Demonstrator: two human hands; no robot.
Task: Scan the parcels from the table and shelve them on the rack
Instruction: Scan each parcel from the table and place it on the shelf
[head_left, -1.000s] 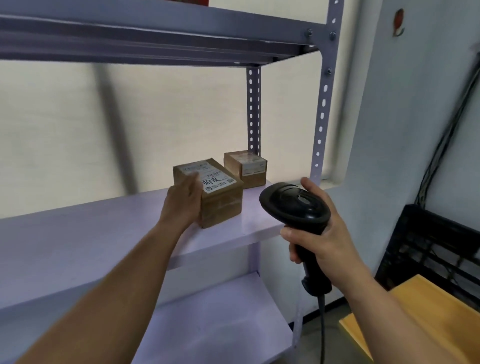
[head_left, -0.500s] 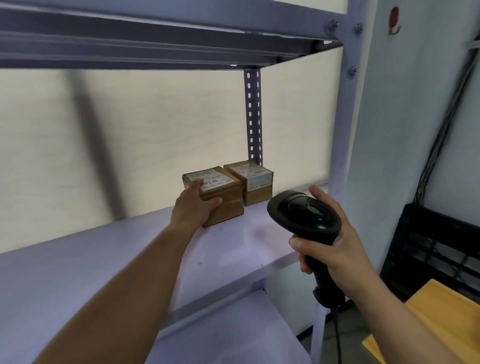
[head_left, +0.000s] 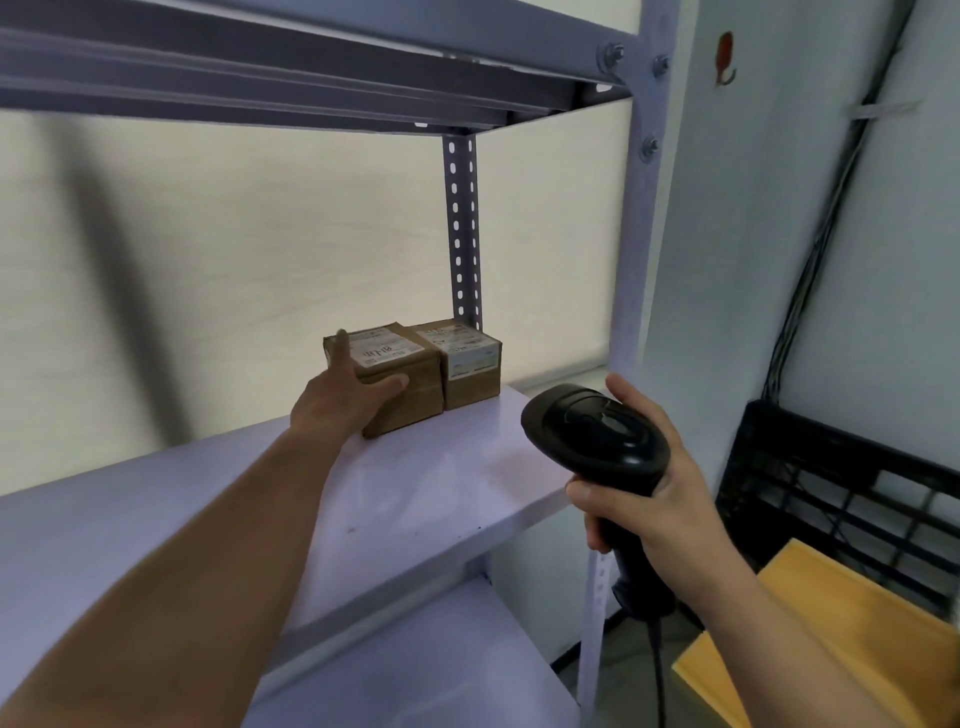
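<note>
On the middle shelf (head_left: 415, 493) of the rack, toward its back right corner, I see the parcel (head_left: 402, 358), a small brown carton with a white label on top. It sits flat on the board with its right side touching a second labelled carton (head_left: 470, 364), which stands against the perforated rear upright (head_left: 462, 234).

My left hand (head_left: 343, 400) is on the parcel's near left corner. The thumb lies straight across the front face and the forefinger reaches up along the left edge past the top, so the two are spread wide apart. I cannot tell how the other fingers lie; the hand hides them.

My right hand (head_left: 654, 499) is well apart from the cartons, off the shelf's front right corner. Its fingers are curled tight round the handle of a black barcode scanner (head_left: 597, 431), and the thumb stands up beside the scanner's head. The head faces the rack, and the cord hangs down from the handle.

Around them, the front upright (head_left: 641, 234) rises to the underside of the upper shelf (head_left: 260, 67), and a lower shelf (head_left: 415, 675) shows below. To the right, a black slatted crate (head_left: 841, 493) stands by the wall, with a yellow-tan flat surface (head_left: 857, 623) in front of it. Dark cables (head_left: 810, 260) run up the wall near a small hook (head_left: 726, 57).
</note>
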